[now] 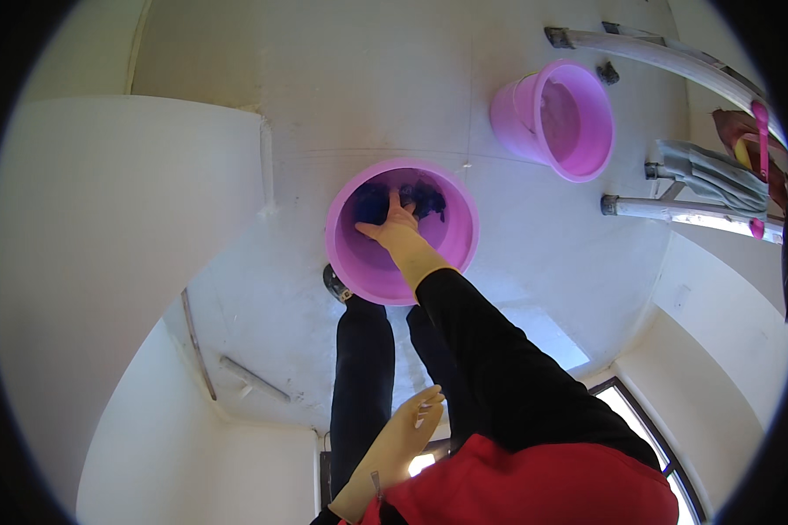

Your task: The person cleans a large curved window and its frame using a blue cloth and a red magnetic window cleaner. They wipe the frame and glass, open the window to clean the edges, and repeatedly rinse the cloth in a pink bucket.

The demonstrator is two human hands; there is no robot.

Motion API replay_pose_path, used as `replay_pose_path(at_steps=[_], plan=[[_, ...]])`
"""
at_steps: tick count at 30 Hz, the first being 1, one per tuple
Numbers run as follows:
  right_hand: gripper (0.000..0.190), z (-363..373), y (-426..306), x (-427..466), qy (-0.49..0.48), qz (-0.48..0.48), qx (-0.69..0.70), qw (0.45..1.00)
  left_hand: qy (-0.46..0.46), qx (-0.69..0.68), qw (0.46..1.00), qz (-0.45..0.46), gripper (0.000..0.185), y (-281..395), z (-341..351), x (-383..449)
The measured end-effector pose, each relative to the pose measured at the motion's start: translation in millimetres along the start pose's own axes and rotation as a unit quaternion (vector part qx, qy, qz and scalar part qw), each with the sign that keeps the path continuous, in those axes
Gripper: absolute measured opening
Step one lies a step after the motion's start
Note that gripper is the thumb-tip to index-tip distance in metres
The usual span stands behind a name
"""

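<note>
My right hand (394, 223), in a yellowish rubber glove, reaches down into a pink plastic bucket (337, 262) on the floor. Its thumb and forefinger are spread, and the other fingers are partly bent. Wet dark blue cloth (427, 199) lies in the bucket around and beyond the fingertips; nothing is plainly gripped. My left hand (410, 426), gloved the same way, hangs over my legs well apart from the bucket. Its fingers are loosely curled, and its palm side is mostly hidden.
A second pink bucket (519, 118), holding liquid, stands at upper right. Beyond it are the metal legs of a stepladder (637, 44), with a grey cloth (716, 174) hung over it. A long-handled tool (255, 379) lies at lower left. A white wall (138, 197) rises on the left.
</note>
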State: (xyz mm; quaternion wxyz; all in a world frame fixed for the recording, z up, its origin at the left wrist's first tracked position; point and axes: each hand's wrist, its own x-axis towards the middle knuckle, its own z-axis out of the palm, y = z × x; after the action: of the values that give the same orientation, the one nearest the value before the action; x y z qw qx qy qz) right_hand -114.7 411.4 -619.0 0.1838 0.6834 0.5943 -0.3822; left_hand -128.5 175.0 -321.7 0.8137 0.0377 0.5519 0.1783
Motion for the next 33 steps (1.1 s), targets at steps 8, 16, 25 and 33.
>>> replay_pose_path(at_steps=[8, 16, 25, 33], plan=[[0.05, 20, 53, -24, 0.078, -0.056, 0.249, 0.964, 0.051, -0.151, 0.987, -0.008, 0.054, 15, -23, 18], [0.025, -157, 53, -183, 0.003, -0.262, 0.252, 0.931, 0.035, -0.429, 0.902, -0.009, 0.079, 88, -61, 120], [0.025, -308, 97, -166, -0.113, -0.34, 0.292, 0.887, 0.14, -0.383, 0.913, 0.027, 0.025, 199, 12, 133], [0.082, -488, 155, -54, -0.181, -0.203, 0.652, 0.708, -0.173, -0.24, 0.954, 0.047, 0.057, 383, 174, 215]])
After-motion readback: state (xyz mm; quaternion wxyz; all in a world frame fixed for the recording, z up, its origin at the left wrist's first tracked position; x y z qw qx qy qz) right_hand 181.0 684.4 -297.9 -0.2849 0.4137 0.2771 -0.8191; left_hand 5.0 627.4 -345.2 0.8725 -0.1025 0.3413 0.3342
